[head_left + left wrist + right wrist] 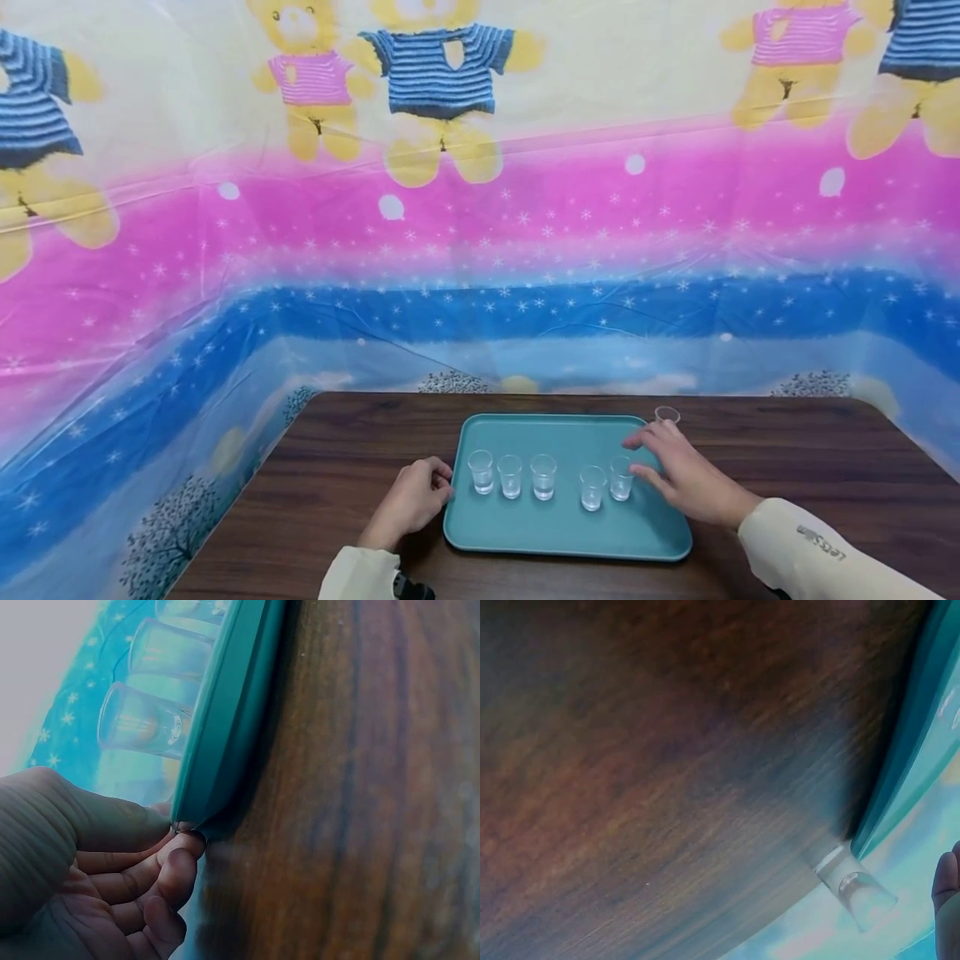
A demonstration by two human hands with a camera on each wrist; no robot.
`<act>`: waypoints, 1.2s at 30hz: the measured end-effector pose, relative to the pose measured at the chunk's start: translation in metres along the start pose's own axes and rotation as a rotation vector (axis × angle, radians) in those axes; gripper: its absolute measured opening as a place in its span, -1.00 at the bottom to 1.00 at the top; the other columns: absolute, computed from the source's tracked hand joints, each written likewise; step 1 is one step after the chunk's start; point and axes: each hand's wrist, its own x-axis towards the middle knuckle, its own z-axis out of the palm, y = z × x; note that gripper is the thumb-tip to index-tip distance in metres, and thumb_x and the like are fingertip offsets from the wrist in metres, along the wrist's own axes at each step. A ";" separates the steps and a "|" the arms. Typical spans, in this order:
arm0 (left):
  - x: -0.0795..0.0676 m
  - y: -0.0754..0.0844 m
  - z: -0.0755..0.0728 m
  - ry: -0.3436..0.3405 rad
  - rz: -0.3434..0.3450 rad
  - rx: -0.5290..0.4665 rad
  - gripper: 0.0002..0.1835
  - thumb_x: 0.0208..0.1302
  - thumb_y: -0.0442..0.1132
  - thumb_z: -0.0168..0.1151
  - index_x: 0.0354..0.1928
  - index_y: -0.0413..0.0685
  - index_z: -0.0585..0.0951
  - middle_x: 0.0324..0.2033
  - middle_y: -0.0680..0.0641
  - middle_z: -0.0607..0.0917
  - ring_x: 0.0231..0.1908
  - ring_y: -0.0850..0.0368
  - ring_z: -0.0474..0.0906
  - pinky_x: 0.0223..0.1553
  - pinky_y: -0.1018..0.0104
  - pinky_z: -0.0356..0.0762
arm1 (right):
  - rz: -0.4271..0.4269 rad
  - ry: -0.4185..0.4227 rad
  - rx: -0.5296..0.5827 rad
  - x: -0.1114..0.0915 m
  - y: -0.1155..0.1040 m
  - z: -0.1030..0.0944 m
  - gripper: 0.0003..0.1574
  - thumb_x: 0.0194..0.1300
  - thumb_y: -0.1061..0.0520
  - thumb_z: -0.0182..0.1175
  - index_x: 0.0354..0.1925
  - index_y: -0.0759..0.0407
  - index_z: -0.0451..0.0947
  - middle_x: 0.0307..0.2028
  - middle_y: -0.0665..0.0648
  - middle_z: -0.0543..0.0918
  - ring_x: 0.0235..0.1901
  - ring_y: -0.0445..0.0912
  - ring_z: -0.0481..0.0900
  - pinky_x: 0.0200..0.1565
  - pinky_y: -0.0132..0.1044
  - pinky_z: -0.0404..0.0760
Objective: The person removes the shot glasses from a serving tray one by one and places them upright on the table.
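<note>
Several small clear glasses (pixel 543 478) stand upright in a row on a teal tray (pixel 555 537), each with a little clear liquid. At the tray's left edge my left hand (pixel 411 500) pinches the rim; the left wrist view shows the thumb and fingertips meeting at the tray edge (pixel 225 742). My right hand (pixel 690 475) hovers over the tray's right side, thumb and fingers spread. Its thumb tip is right by the rightmost glass (pixel 621 481) on the tray. Only a sliver of this hand (pixel 946 892) enters the right wrist view.
Another clear glass (pixel 855 889) stands on the dark wooden table (pixel 817 467) just beyond the tray's far right corner, partly behind my right hand in the head view. A printed curtain (pixel 480 242) with bears and snowflakes hangs behind the table.
</note>
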 end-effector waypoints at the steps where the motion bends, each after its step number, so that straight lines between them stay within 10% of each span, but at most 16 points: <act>1: 0.000 0.000 0.000 0.001 0.002 0.000 -0.87 0.23 -0.42 0.19 -0.18 -0.29 0.55 -0.47 -0.01 0.52 -0.48 0.15 0.43 -0.44 0.26 0.44 | 0.006 -0.009 0.003 0.000 -0.001 0.000 -0.63 0.32 0.09 0.19 0.07 0.12 0.47 -0.03 -0.03 0.46 0.06 -0.03 0.36 0.05 0.07 0.37; 10: 0.002 -0.002 0.000 0.011 0.014 0.000 -0.87 0.23 -0.43 0.19 -0.19 -0.29 0.55 -0.48 -0.01 0.52 -0.49 0.15 0.42 -0.45 0.26 0.44 | 0.017 -0.036 0.010 -0.001 -0.004 0.001 -0.45 0.28 -0.22 0.16 0.09 0.05 0.43 -0.11 -0.02 0.45 0.01 -0.07 0.37 0.06 0.15 0.32; 36: 0.003 -0.001 -0.001 0.001 0.010 0.004 -0.87 0.22 -0.43 0.19 -0.19 -0.30 0.55 -0.49 -0.01 0.52 -0.49 0.15 0.43 -0.44 0.27 0.44 | -0.037 0.085 -0.099 0.001 0.003 -0.004 -0.68 0.23 0.06 0.29 -0.08 0.06 0.46 -0.24 -0.08 0.43 -0.27 -0.15 0.29 -0.28 -0.25 0.39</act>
